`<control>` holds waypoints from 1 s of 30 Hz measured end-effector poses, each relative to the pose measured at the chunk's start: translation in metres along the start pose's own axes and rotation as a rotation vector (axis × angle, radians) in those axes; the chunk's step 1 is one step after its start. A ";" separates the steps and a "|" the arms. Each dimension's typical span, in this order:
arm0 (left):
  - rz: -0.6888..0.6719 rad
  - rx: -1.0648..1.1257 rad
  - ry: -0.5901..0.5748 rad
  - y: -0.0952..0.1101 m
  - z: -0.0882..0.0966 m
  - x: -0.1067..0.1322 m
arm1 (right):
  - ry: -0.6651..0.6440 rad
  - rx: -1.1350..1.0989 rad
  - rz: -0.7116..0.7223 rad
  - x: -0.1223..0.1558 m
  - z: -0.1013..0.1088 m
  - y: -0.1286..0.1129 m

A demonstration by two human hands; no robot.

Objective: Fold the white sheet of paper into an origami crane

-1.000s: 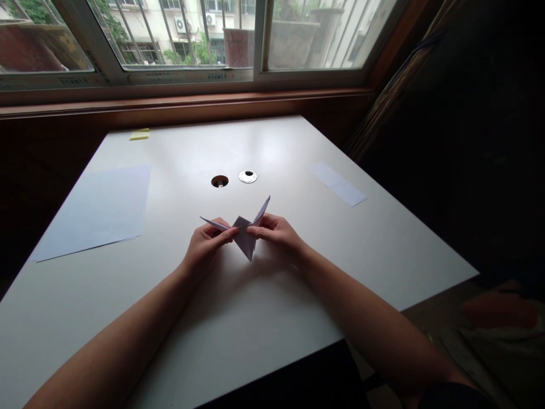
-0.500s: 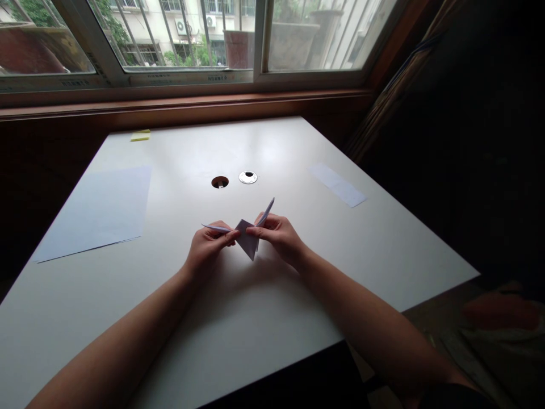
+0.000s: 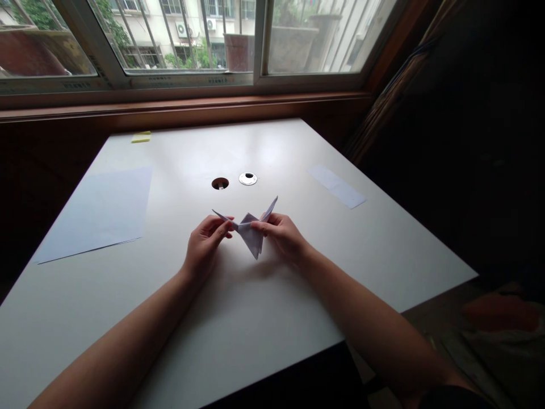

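Note:
A small folded piece of pale paper is held just above the white table, with two pointed flaps sticking up and out and a point hanging down. My left hand pinches its left flap between thumb and fingers. My right hand pinches the right side, near the raised right flap. Both hands are closed on the paper, close together at the table's middle.
A large sheet of paper lies at the left. A narrow paper strip lies at the right. A cable hole and its round cap sit beyond my hands. Yellow sticky notes rest near the window sill.
The left flap has lifted and swung inward as my left hand moved slightly up and right. My right hand has barely shifted.

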State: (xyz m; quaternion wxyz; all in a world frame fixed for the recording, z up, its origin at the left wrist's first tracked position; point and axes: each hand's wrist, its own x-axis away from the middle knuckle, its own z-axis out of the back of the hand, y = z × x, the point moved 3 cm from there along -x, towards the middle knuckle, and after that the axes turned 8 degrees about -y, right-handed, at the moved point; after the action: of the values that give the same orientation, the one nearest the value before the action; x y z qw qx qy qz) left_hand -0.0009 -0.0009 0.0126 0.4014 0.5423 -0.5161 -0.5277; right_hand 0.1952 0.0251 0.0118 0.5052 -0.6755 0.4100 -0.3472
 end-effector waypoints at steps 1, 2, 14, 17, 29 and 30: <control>-0.005 0.011 0.017 0.000 0.000 0.000 | -0.005 0.001 -0.010 0.000 0.000 0.000; -0.011 0.017 0.038 0.001 0.001 0.001 | -0.011 0.002 -0.020 0.000 0.000 -0.001; -0.111 0.062 0.144 0.005 0.002 0.000 | -0.004 -0.003 -0.070 0.000 0.002 -0.001; -0.129 0.082 0.125 0.007 0.003 0.000 | -0.007 -0.011 -0.071 0.000 0.003 -0.001; 0.008 0.223 -0.004 0.008 -0.001 0.000 | -0.001 -0.005 -0.063 0.001 0.005 -0.002; 0.020 0.232 -0.015 0.007 -0.001 0.000 | -0.002 -0.004 -0.062 0.001 0.005 -0.002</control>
State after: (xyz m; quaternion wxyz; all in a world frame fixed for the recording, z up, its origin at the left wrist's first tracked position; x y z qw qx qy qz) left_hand -0.0010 -0.0017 0.0198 0.3372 0.5761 -0.5819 -0.4644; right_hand 0.2003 0.0263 0.0128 0.4931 -0.6891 0.3890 -0.3614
